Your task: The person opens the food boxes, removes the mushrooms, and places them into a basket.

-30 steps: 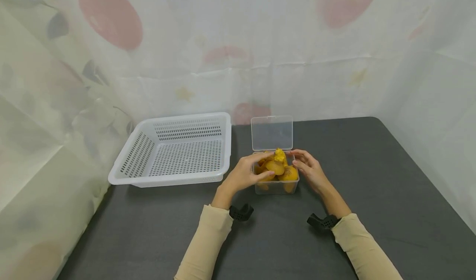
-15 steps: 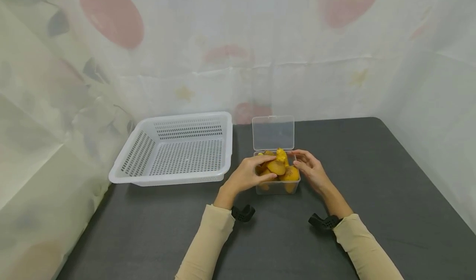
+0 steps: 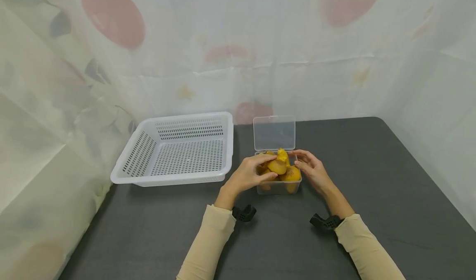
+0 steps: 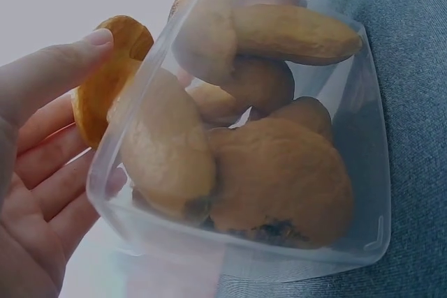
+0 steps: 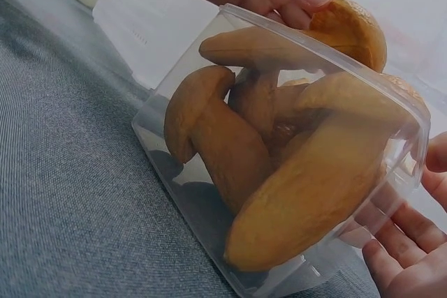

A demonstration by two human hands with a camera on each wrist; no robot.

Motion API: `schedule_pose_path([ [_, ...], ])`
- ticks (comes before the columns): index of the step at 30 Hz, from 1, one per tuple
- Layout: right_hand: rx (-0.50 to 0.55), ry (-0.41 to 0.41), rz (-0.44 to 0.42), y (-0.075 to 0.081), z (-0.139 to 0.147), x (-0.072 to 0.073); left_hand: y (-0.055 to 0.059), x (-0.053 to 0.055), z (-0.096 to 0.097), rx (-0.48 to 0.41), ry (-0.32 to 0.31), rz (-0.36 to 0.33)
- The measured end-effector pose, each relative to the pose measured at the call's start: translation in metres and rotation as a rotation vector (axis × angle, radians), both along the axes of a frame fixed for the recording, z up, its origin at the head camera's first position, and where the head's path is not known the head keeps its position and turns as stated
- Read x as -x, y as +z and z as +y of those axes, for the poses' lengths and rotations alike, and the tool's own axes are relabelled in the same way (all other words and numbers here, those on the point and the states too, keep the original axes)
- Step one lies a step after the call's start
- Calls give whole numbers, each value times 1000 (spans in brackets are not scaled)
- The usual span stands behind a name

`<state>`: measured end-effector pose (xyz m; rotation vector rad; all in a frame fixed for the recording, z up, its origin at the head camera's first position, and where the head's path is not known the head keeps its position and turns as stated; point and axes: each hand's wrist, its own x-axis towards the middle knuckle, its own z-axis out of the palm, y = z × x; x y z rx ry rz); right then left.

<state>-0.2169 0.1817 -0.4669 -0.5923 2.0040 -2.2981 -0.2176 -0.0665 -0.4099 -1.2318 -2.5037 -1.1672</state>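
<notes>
A clear plastic box (image 3: pixel 273 188) stands on the dark table, heaped with several yellow-brown mushrooms (image 4: pixel 279 179). My left hand (image 3: pixel 246 175) is over its left side, with thumb and fingers on either side of a mushroom (image 5: pixel 353 33) lying at the top of the heap. That mushroom's cap sticks up above the rim in both wrist views. My right hand (image 3: pixel 314 173) is at the box's right side, fingers loosely bent along the wall and back corner. The left fingertips are partly hidden behind the mushrooms.
The box's clear lid (image 3: pixel 274 133) stands raised behind it. Left of the box is a white perforated basket (image 3: pixel 167 179) with nothing in it. A patterned curtain (image 3: pixel 230 32) hangs behind the dark table (image 3: pixel 372 180), and another along the left.
Box and hands appear slightly farther right in the head view, together with the basket and curtain. The left hand keeps its grip on the mushroom; the right hand stays beside the box.
</notes>
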Motion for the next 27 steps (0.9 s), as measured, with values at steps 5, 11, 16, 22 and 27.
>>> schedule_pose_path([
  [5,7,9,11,-1,1,0,0,0,0,-15,4,26],
  [11,5,6,2,0,0,-1,5,-1,-2,-38,17,48],
  [16,-2,1,-1,1,0,-1,9,-1,-5,-58,37,92],
  [22,2,-7,5,1,0,-1,15,-2,-8,-98,61,118],
  [27,4,-6,6,0,0,-1,19,-2,-10,-131,67,144],
])
